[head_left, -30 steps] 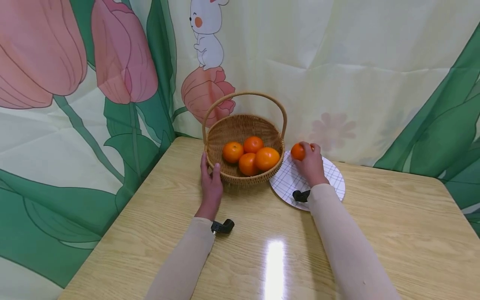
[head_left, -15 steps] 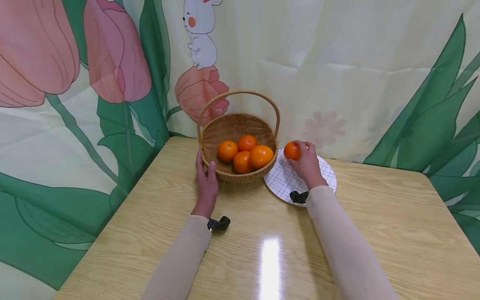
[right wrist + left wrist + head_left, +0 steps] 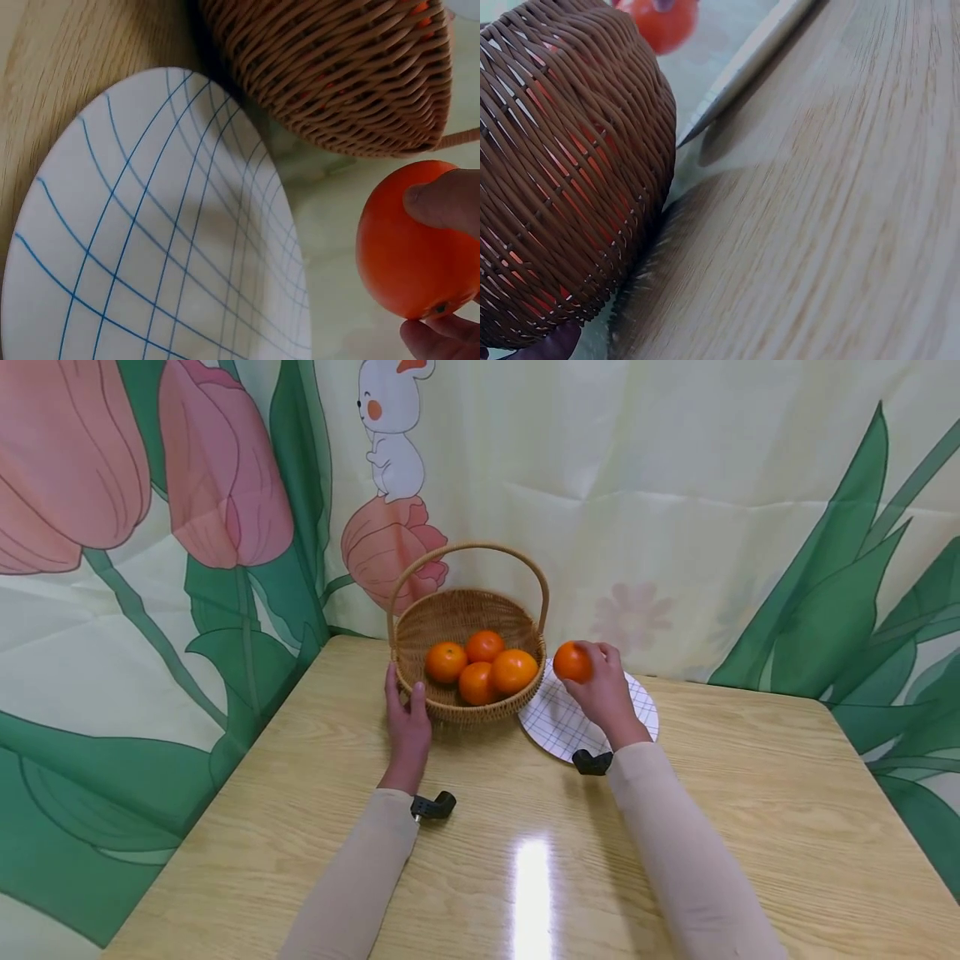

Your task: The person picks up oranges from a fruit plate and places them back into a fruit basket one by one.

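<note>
In the head view my right hand (image 3: 604, 690) pinches an orange (image 3: 573, 662) above the back left part of a white plate (image 3: 558, 722) with blue crossing lines. The right wrist view shows the thumb on the side of the orange (image 3: 405, 247) and fingertips at its lower end, apart from the plate (image 3: 150, 225). Left of the plate stands a wicker basket (image 3: 480, 714) with a tall handle and several oranges (image 3: 476, 683) inside. My left hand (image 3: 409, 727) rests against the basket's left front side, thumb and fingers extended; the left wrist view shows little of it.
The pale wooden table (image 3: 315, 827) carries the basket and plate near its back edge. Behind it hangs a curtain (image 3: 637, 510) printed with tulips and a rabbit. Each wrist bears a small black camera mount (image 3: 433, 806).
My right hand has lifted the orange off the plate and brought it left, nearer the basket's right rim. The left hand stays at the basket. The head view has shifted slightly right.
</note>
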The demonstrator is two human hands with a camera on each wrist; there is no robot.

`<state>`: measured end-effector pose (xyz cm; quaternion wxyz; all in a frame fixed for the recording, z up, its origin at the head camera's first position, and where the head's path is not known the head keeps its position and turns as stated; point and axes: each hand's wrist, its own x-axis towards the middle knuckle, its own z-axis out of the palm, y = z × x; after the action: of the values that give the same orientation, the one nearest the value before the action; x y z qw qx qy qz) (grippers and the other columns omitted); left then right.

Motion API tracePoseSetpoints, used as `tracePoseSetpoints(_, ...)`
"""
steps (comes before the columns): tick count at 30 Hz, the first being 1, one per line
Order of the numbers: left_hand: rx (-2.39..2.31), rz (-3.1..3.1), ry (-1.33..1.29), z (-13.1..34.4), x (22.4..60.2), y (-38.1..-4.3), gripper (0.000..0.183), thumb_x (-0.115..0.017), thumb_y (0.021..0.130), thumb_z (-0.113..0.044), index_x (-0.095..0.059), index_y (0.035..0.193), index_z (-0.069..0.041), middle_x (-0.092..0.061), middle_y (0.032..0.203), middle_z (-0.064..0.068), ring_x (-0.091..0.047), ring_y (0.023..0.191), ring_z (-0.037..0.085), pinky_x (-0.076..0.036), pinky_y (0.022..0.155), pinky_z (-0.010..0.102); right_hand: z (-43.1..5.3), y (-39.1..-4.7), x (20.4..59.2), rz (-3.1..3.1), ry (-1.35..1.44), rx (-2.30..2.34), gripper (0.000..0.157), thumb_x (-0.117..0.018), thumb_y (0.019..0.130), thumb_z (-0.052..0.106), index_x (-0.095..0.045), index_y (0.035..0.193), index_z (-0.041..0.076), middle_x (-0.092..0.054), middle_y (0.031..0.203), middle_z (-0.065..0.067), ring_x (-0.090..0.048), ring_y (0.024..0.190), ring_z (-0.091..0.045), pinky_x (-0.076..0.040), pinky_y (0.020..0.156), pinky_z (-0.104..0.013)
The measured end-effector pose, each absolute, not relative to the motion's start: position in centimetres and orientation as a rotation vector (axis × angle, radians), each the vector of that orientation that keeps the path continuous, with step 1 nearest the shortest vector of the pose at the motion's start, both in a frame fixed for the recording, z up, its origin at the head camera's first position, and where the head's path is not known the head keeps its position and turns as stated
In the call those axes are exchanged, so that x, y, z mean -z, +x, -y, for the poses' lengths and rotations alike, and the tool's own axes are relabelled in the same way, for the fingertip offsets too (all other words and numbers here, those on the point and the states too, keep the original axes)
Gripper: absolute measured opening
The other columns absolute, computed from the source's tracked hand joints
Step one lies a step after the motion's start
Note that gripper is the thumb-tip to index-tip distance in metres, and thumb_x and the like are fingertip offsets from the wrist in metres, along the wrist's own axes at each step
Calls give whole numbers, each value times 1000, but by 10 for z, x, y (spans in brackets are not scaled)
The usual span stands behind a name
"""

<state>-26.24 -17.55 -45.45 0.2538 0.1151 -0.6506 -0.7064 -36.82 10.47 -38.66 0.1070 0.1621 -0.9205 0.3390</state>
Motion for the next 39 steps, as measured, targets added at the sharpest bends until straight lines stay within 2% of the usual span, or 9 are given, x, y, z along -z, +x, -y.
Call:
tracePoseSetpoints(7, 1927, 1771, 326, 176, 456, -262, 63, -46, 97, -55, -13, 150, -51, -11, 161, -1, -30, 142, 34, -35, 112, 47, -102, -354, 373, 2647, 520, -977, 60, -75, 83, 17, -48, 137, 18, -34, 144, -22, -49, 119, -49, -42, 99, -63)
tracePoseSetpoints(12, 1903, 1759, 311, 176, 457, -263, 64, -47, 96, -54, -14, 151, -49, -12, 161, 0, -27, 144, 31, -32, 114, 46, -101, -347, 366, 2616, 542, -961, 59, -75, 83, 17, -48, 136, 18, -35, 143, -22, -50, 118, -48, -42, 99, -62)
tracePoseSetpoints(23, 1929, 1789, 318, 178, 458, -263, 60, -45, 99, -50, -12, 149, -54, -8, 162, -7, -23, 146, 26, -29, 116, 43, -97, -331, 355, 2551, 572, -952, 59, -77, 82, 17, -49, 135, 18, -36, 143, -22, -51, 117, -48, -44, 98, -60)
tracePoseSetpoints(25, 1937, 1800, 320, 179, 456, -261, 61, -45, 100, -47, -10, 150, -52, -8, 162, -6, -22, 146, 26, -29, 116, 43, -95, -327, 352, 2536, 581, -956, 59, -77, 82, 17, -49, 134, 18, -36, 143, -22, -51, 117, -48, -45, 97, -60)
tracePoseSetpoints(31, 1944, 1810, 310, 174, 435, -247, 63, -43, 103, -35, -9, 156, -35, -6, 163, 4, -21, 146, 30, -29, 116, 45, -90, -315, 342, 2495, 621, -962, 59, -77, 81, 16, -50, 134, 16, -37, 143, -21, -51, 119, -47, -45, 98, -59)
tracePoseSetpoints(37, 1957, 1806, 310, 170, 426, -240, 63, -42, 103, -35, -8, 156, -35, -4, 164, 3, -18, 148, 32, -25, 117, 50, -86, -308, 339, 2464, 653, -968, 59, -78, 81, 18, -51, 133, 19, -37, 144, -19, -51, 120, -45, -46, 98, -58)
tracePoseSetpoints(39, 1958, 1793, 318, 171, 434, -245, 63, -44, 103, -36, -9, 154, -40, -5, 163, 0, -19, 148, 30, -26, 117, 48, -84, -305, 339, 2459, 670, -968, 59, -78, 81, 19, -50, 133, 19, -37, 143, -19, -51, 120, -44, -46, 98, -57)
